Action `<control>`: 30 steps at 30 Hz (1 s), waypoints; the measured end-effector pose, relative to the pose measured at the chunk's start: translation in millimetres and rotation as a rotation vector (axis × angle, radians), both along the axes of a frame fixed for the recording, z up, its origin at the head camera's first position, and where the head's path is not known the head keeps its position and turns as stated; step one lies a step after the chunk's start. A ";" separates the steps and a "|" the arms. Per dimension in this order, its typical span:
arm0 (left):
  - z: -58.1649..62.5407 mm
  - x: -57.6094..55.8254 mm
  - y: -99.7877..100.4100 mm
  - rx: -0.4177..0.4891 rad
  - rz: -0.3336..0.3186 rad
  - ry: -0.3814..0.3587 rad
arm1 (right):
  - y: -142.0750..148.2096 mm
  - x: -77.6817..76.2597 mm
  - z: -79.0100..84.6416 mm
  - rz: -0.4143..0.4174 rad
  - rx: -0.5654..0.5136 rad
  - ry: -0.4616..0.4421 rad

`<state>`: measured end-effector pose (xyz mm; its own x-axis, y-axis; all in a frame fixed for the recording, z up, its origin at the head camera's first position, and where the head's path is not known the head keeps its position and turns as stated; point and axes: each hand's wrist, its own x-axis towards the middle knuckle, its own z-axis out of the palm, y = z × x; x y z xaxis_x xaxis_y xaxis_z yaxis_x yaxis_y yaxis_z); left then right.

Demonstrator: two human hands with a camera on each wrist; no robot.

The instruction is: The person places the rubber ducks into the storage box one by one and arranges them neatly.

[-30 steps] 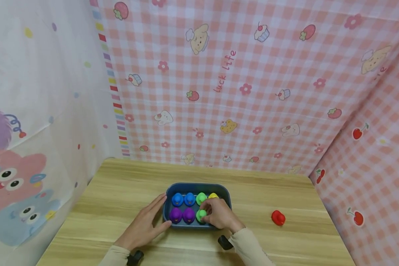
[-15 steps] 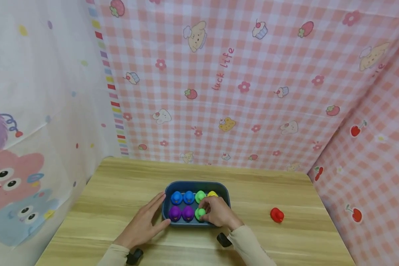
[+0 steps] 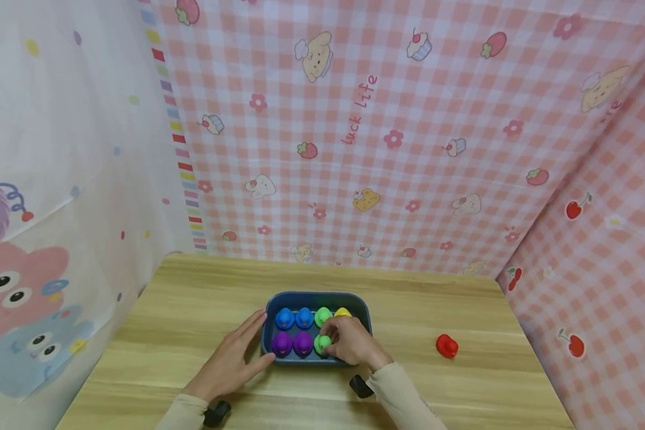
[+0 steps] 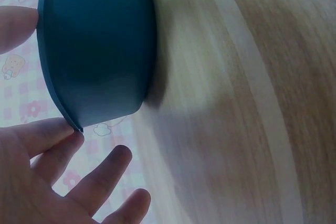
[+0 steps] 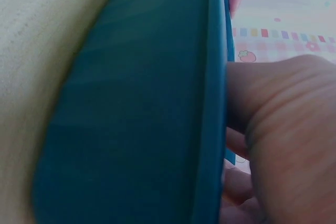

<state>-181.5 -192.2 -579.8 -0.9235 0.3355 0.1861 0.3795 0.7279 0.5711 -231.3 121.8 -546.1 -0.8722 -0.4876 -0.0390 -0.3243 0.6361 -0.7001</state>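
A dark blue oblong tray (image 3: 363, 301) stands on the table, holding small rubber ducks in two rows. Two blue ducks (image 3: 285, 318), a green duck (image 3: 323, 316) and a partly hidden yellow duck (image 3: 343, 312) make up the far row. In the near row are two purple ducks (image 3: 282, 343) and another green duck (image 3: 322, 343), which my right hand (image 3: 353, 341) pinches between thumb and fingers. My left hand (image 3: 232, 362) rests against the tray's left end, thumb and straight fingertips touching the rim. In the right wrist view the tray wall hides my right fingertips.
A red duck (image 3: 447, 346) lies tilted on the wooden table (image 3: 408, 304), right of the tray. Patterned cloth walls (image 3: 392, 179) enclose the table at the back and both sides. Each wrist wears a black device (image 3: 217, 413).
The whole scene shifts slightly up and left as the head view moves. Both hands keep their places at the tray, the right one staying on the near green duck.
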 end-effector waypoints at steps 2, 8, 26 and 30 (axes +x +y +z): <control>0.7 0.3 -0.1 0.001 0.001 0.001 | -0.3 -0.3 -0.2 -0.002 0.004 -0.004; 0.6 0.0 1.2 0.012 -0.001 0.007 | 0.7 0.4 0.7 0.000 0.002 0.009; -2.3 -0.2 0.9 0.001 0.006 0.003 | 14.0 9.0 10.7 -0.013 -0.159 -0.015; -2.4 -0.2 0.8 -0.001 0.010 0.005 | 22.9 13.1 13.2 0.003 -0.231 -0.042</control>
<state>-181.7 -191.5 -582.1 -0.9258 0.3264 0.1906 0.3752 0.7324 0.5682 -218.2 144.7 -533.0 -0.8709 -0.4900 0.0374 -0.2928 0.4564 -0.8402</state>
